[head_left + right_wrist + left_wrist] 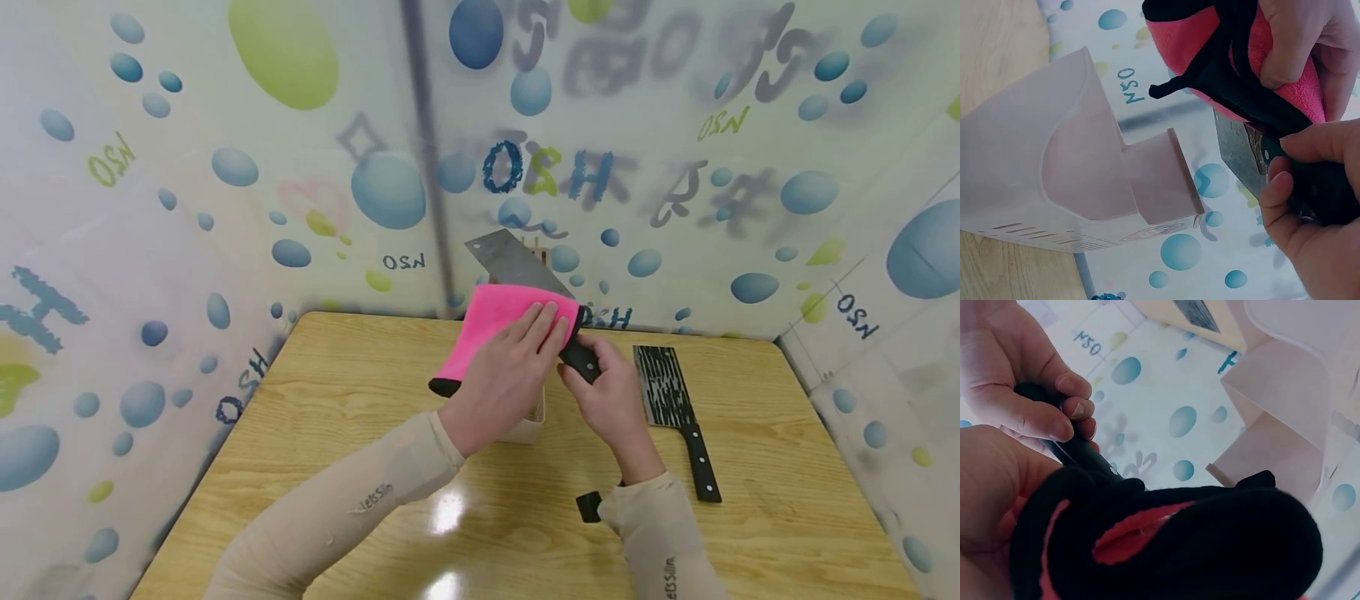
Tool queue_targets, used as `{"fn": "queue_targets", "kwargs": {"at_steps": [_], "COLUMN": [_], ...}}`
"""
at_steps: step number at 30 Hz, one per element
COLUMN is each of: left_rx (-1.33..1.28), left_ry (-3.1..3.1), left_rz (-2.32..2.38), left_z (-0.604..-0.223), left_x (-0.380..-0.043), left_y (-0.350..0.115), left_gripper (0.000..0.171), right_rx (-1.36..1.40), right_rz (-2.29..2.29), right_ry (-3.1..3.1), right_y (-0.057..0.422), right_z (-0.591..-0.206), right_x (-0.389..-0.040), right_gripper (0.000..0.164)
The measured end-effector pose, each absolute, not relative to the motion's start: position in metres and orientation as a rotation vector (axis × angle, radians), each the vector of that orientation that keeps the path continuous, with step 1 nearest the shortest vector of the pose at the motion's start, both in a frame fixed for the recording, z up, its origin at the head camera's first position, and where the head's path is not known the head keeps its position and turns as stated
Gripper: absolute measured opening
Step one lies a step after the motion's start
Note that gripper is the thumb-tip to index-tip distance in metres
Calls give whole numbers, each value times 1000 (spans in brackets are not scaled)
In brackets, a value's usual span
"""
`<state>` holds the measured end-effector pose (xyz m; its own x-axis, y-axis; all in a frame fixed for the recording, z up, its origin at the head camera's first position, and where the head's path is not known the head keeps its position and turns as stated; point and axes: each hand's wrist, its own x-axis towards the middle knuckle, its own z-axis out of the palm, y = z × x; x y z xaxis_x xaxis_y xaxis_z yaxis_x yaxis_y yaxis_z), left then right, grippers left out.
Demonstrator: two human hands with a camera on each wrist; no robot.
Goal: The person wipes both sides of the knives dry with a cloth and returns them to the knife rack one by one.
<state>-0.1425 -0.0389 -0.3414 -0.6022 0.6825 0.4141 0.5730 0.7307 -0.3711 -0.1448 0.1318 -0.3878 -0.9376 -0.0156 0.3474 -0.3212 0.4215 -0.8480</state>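
In the head view, a cleaver [521,262] is raised at a slant, its blade pointing up and to the left. My right hand [611,396] grips its black handle [581,358]. A bright pink cloth [487,312] with black edging lies over part of the blade. Holding that cloth is my left hand [502,379], fingers across its upper face. From the right wrist side, the left thumb presses the cloth's other face, and the blade [1235,147] shows below the fold. The left wrist view has the cloth's black border [1241,544] close to the lens.
Beneath the hands stands a pale plastic holder [1085,144] with slots and stepped compartments, mostly covered in the head view. A second cleaver [660,383], its blade streaked black, lies on the wooden table [330,358] at the right. A patterned wall covering [300,192] rises behind.
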Motion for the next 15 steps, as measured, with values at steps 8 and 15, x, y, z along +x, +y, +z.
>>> {"fn": "queue_targets", "kwargs": {"at_steps": [8, 15], "left_rx": [-923, -908], "left_ry": [-2414, -2388], "left_rz": [272, 303], "left_z": [-340, -339], "left_x": [-147, -153], "left_y": [-39, -41], "left_gripper": [50, 47], "right_rx": [339, 372], "right_rz": [1484, 1451], "right_ry": [-2378, -2358], "right_y": [129, 129], "right_z": [-388, -388], "right_x": [-143, -143], "right_gripper": [37, 36]}}
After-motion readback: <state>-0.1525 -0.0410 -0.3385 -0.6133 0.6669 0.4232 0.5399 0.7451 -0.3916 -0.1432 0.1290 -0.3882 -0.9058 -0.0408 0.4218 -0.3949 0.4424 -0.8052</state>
